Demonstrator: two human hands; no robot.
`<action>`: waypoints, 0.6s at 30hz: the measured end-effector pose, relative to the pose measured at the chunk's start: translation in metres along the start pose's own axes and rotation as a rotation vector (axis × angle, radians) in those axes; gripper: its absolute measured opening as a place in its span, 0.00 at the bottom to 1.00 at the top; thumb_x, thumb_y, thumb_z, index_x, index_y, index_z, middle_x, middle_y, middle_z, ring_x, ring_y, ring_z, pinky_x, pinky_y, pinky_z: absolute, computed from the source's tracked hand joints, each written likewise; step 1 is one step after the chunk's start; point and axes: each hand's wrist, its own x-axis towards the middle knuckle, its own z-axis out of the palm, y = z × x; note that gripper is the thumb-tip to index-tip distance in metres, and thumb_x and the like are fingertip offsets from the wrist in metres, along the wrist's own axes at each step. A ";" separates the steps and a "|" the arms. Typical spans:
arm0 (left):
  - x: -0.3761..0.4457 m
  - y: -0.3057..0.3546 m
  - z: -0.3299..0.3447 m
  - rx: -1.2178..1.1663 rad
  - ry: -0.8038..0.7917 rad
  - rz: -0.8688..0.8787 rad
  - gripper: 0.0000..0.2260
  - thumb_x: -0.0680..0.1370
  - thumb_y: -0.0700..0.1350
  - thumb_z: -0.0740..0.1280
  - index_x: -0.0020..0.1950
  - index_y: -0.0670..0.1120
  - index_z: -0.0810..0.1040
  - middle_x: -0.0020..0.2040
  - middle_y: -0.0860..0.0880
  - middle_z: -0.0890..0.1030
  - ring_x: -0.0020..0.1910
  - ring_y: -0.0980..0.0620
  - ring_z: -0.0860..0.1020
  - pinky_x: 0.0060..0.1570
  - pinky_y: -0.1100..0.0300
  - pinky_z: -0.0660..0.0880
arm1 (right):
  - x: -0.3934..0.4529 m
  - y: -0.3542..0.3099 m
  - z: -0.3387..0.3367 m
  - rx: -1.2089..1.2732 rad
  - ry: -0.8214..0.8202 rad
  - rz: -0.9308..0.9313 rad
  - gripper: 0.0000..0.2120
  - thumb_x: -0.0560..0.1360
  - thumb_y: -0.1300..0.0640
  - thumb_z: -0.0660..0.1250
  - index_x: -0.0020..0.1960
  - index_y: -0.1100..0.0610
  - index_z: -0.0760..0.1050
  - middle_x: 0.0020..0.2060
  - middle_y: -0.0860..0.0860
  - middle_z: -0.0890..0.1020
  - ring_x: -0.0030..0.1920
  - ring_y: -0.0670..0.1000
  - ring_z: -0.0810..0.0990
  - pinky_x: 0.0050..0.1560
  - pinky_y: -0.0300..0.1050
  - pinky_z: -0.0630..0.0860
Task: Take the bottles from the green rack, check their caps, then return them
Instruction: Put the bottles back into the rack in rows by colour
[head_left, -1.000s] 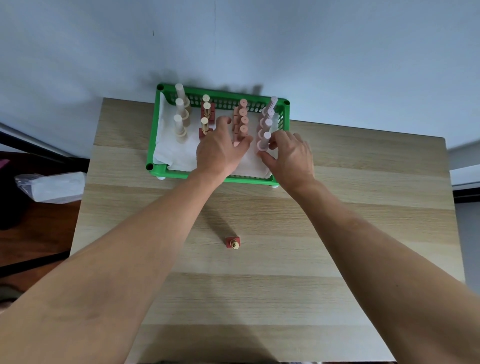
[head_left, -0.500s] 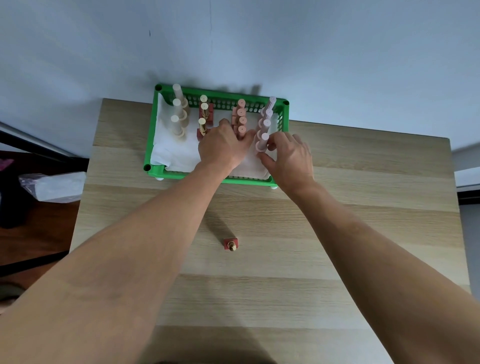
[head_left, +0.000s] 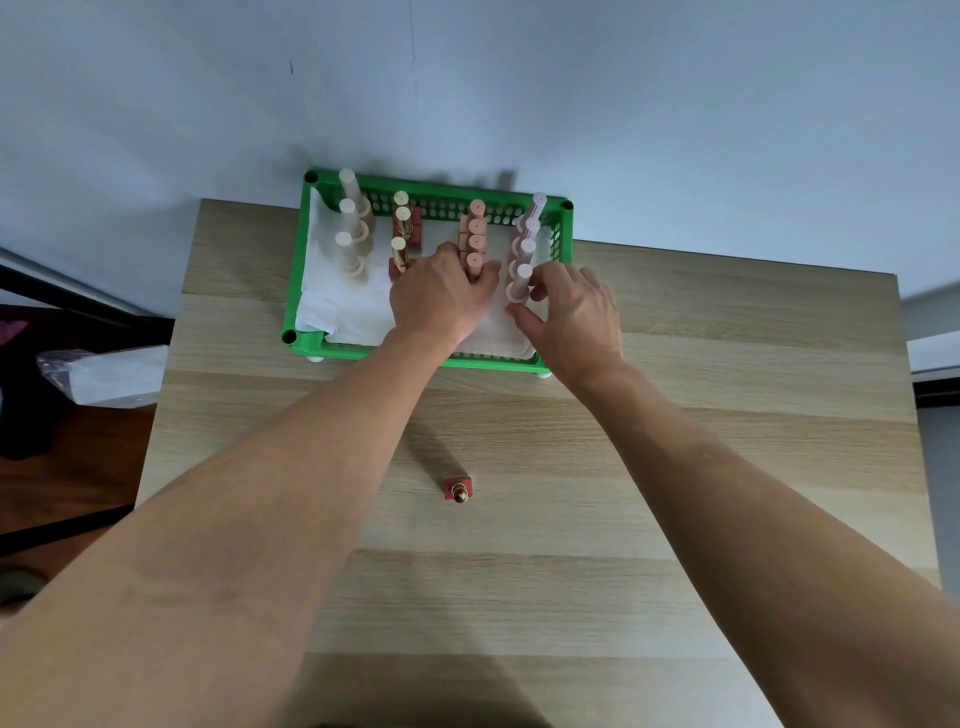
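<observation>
A green rack (head_left: 306, 345) lined with white paper stands at the table's far edge. It holds four rows of upright bottles: cream ones (head_left: 349, 249) at the left, red ones with gold caps (head_left: 401, 218), pink ones (head_left: 476, 228) and pale lilac ones (head_left: 530, 223) at the right. My left hand (head_left: 439, 299) is inside the rack, its fingers around the nearest pink bottle (head_left: 474, 262). My right hand (head_left: 571, 312) has its fingertips on the nearest lilac bottle (head_left: 521, 283). One red bottle with a gold cap (head_left: 459, 489) stands alone on the table.
The wooden table (head_left: 727, 415) meets a pale wall behind the rack. A clear plastic bag (head_left: 98, 374) lies off the table's left edge, above a dark floor.
My left hand has slid a little right, closing its fingers on the front pink bottle. My right hand stays at the front lilac bottle.
</observation>
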 end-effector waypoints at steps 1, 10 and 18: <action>0.000 0.000 0.000 0.000 0.000 0.002 0.25 0.76 0.69 0.60 0.49 0.47 0.79 0.42 0.47 0.84 0.43 0.43 0.82 0.41 0.53 0.77 | 0.000 0.000 0.000 0.000 -0.002 0.001 0.10 0.75 0.47 0.72 0.51 0.52 0.76 0.46 0.47 0.83 0.48 0.52 0.78 0.52 0.51 0.74; -0.001 -0.002 0.000 -0.015 0.004 0.003 0.25 0.75 0.69 0.61 0.48 0.47 0.78 0.42 0.48 0.84 0.43 0.43 0.82 0.39 0.55 0.73 | 0.002 0.001 0.001 -0.028 -0.010 0.005 0.11 0.75 0.47 0.71 0.51 0.52 0.77 0.47 0.47 0.83 0.48 0.52 0.78 0.52 0.52 0.74; -0.009 -0.002 -0.006 -0.028 0.004 0.002 0.25 0.75 0.70 0.62 0.48 0.48 0.76 0.41 0.49 0.83 0.42 0.45 0.82 0.37 0.56 0.69 | 0.001 -0.001 0.001 -0.018 0.007 0.008 0.09 0.75 0.49 0.71 0.49 0.53 0.76 0.44 0.48 0.82 0.47 0.52 0.77 0.51 0.51 0.75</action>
